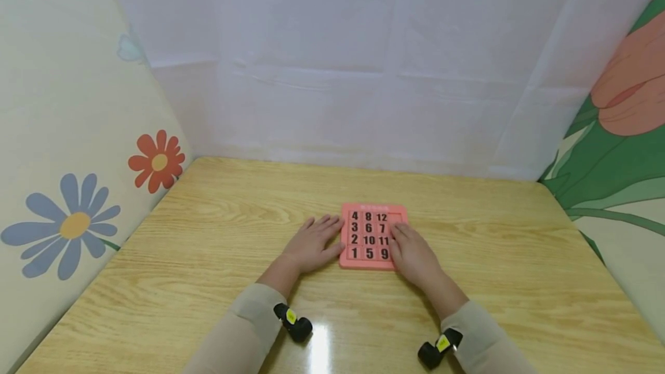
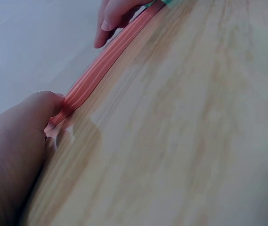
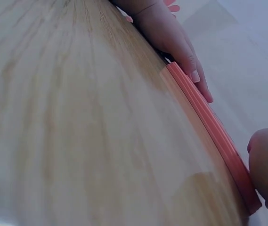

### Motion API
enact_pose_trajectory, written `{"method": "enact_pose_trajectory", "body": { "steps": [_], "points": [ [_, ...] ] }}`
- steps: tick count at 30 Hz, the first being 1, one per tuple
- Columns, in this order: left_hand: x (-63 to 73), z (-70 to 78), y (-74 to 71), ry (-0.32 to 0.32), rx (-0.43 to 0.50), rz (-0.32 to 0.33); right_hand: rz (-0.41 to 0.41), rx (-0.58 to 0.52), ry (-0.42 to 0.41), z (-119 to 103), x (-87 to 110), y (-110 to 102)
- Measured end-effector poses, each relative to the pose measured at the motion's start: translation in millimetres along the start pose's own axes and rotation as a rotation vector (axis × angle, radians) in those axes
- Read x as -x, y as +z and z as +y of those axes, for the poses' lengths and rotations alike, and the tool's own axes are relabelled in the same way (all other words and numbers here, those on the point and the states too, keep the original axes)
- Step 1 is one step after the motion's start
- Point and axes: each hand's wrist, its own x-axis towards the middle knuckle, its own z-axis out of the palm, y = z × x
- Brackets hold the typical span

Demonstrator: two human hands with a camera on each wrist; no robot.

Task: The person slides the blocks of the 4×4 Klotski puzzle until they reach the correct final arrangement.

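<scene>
Sliding tiles [image 1: 369,228] should need light pressure: brace the number puzzle [image 1: 362,234], flat on the tabletop [image 1: 234,212], with the straight-fingered left hand [image 1: 310,247]; push with the right hand [image 1: 414,255], fingers extended.

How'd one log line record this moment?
yellowish wood-grain table | pink squarish number-tile puzzle: lying flat | left hand: at left edge | right hand: over right side

Pale beige long sleeves [image 1: 234,331], black wrist cameras [image 1: 300,331] with rounded ends (each bearing a small yellow label [image 1: 291,316])
</scene>
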Motion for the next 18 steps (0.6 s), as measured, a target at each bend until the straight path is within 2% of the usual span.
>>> {"method": "enact_pose_trajectory", "body": {
  "steps": [7,18],
  "points": [
    [0.6,0.0,-0.5,-0.007,0.000,-0.009,0.021,-0.004,-0.039,-5.5,-9.7,1.4],
    [1.7,1.9,-3.3,-0.004,0.006,-0.007,-0.052,0.015,-0.046,-20.6,-26.6,2.9]
  ]
}}
